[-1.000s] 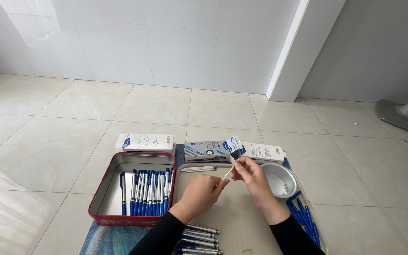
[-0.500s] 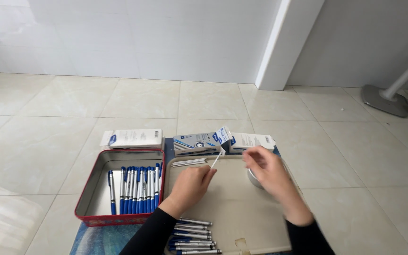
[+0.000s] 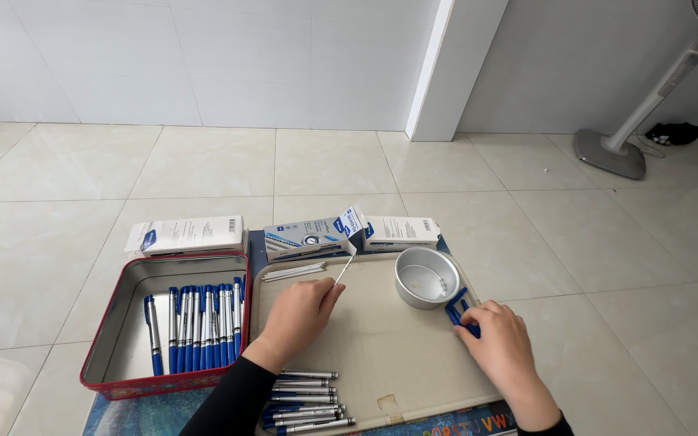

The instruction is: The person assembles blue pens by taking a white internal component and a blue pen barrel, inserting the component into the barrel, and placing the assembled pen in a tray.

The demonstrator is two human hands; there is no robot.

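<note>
My left hand (image 3: 299, 315) rests on a beige tray (image 3: 381, 347) and pinches a thin white refill stick (image 3: 344, 267) that points up and to the right. My right hand (image 3: 501, 349) lies at the tray's right edge, fingers closed on blue pen caps (image 3: 457, 308) beside a round metal bowl (image 3: 426, 276). A few more white refills (image 3: 292, 272) lie at the tray's far left corner. Several silver pen barrels (image 3: 304, 397) lie at the tray's near edge by my left forearm.
A red tin (image 3: 115, 323) on the left holds several blue pens (image 3: 203, 323). Three white and blue pen boxes (image 3: 187, 234) (image 3: 313, 234) (image 3: 401, 232) stand along the far edge, the middle one open. A fan base (image 3: 607, 153) stands on the tiled floor at the far right.
My right hand let go of the refill stick near the boxes and moved down to the blue caps at the tray's right edge. The left hand keeps the stick. The view tilted up.
</note>
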